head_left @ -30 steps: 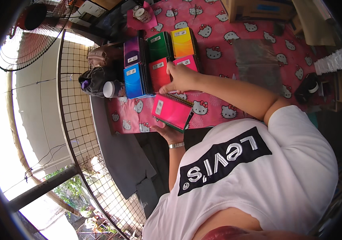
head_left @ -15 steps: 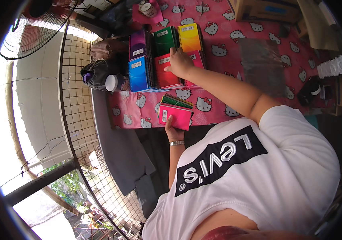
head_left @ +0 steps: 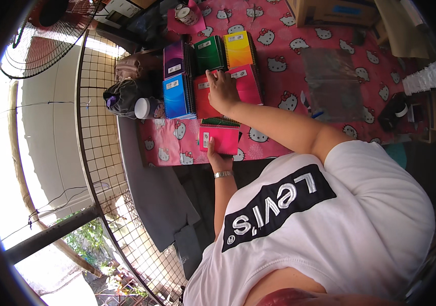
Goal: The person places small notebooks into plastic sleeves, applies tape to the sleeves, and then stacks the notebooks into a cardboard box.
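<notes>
My left hand (head_left: 220,159) is closed around a small bundle of spiral notebooks at the table's near edge, its thumb on the pink notebook (head_left: 220,139) on top. A green notebook (head_left: 220,122) shows behind the pink one. Farther up, my right hand (head_left: 223,93) has its fingers bent over the upper edge of a red notebook (head_left: 202,97), whose lower edge reaches almost to the bundle. Around it stand stacks of notebooks: blue (head_left: 175,97), purple (head_left: 174,57), green (head_left: 208,52), yellow (head_left: 238,49) and pink (head_left: 246,85).
A patterned pink cloth (head_left: 279,46) covers the table. Left of the stacks are a white-lidded jar (head_left: 143,108) and a dark bag (head_left: 126,96). A clear plastic sheet (head_left: 332,84) lies right, with a blue pen (head_left: 318,115) near it. A cardboard box (head_left: 335,14) stands behind.
My right hand has moved slightly left and nearer, its fingers now over the red notebook, which has come nearer. The bundle in my left hand has levelled, partly covered by the red notebook.
</notes>
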{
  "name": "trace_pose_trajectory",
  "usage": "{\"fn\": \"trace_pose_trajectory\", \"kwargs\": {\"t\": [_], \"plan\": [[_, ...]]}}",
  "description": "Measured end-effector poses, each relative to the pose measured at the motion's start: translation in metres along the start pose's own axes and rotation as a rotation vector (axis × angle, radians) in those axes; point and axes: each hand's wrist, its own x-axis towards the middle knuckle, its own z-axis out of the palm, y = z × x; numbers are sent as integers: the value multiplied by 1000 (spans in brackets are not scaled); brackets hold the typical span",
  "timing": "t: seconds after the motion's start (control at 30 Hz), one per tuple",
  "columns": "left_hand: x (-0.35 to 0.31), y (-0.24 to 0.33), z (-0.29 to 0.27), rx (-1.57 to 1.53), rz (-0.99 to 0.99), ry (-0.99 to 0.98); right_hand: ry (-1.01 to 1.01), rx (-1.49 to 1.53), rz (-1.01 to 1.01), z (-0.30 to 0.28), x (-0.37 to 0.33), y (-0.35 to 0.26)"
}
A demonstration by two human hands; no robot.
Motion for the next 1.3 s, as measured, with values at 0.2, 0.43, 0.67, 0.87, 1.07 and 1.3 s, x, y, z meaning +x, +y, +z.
{"fn": "trace_pose_trajectory", "kwargs": {"t": [0.2,0.43,0.67,0.87,1.07,1.3], "plan": [[1,-2,11,4,35,-26,131,411,211,0,16,-14],[-13,1,-2,-129,54,-89,-893,1224,321,-80,3,-35],[-44,-6,-18,-262,155,-228,-692,197,-471,-57,-12,-60],[-44,-17,-18,-137,-91,-202,-81,-321,-898,17,11,-57],[-40,-18,-17,50,-90,-318,-370,642,-918,-92,-1,-28],[-34,-60,57,7,-238,-493,-83,915,-871,-169,-4,-16]]}}
